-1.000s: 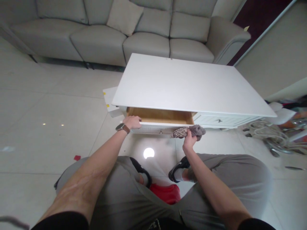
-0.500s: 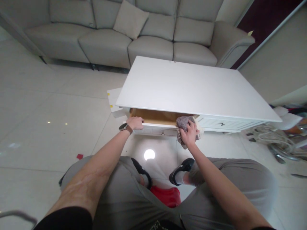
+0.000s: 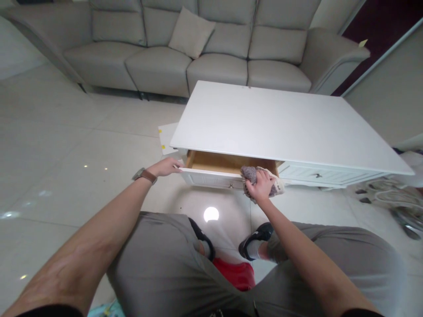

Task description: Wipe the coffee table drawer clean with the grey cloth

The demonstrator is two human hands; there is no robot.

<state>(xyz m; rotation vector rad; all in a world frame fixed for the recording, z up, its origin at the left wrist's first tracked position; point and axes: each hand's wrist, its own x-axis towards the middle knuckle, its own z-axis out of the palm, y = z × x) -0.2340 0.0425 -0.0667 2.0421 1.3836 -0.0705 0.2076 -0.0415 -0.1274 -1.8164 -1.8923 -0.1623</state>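
A white coffee table (image 3: pixel 284 127) stands in front of me with its left drawer (image 3: pixel 211 179) pulled part-way out. The drawer's pale wooden inside shows, with nothing visible in it. My left hand (image 3: pixel 167 166), below a watch with a brown strap, has its fingers closed at the left front corner of the drawer. Near the right end of the drawer front, my right hand (image 3: pixel 261 186) grips a grey and cream cloth (image 3: pixel 249 174), bunched and hanging over the top edge. A small dark knob (image 3: pixel 231 186) sits on the drawer front between my hands.
A grey sofa (image 3: pixel 218 66) with a cushion (image 3: pixel 192 33) runs behind the table. A white panel with yellow marks (image 3: pixel 168 137) lies beyond the table's left end. Cables and clutter (image 3: pixel 390 191) are on the floor at right. Something red (image 3: pixel 236 274) lies between my feet.
My left hand has slid left from the top of the drawer front to its corner. My right hand and the cloth have shifted slightly left along the drawer. The view has turned a little left.
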